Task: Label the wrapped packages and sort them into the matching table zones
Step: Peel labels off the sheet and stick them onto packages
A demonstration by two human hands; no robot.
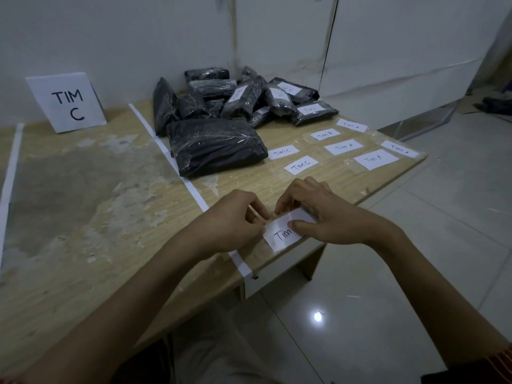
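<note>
Head view: left hand [232,220] and right hand [329,214] both in pinch grip on label [279,235], nearside of big package [216,146]; labelling step, next likely calls for peeling it free cleanly.

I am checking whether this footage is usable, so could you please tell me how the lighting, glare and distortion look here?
Head view: dim, bluish light throughout; a bright lamp reflection on the floor; glints on the large package wrap; wide-angle stretching toward the corners; the label pinched by the left hand and right hand sharply reads "Tim", the rest covered; far labels small and faint.
</note>
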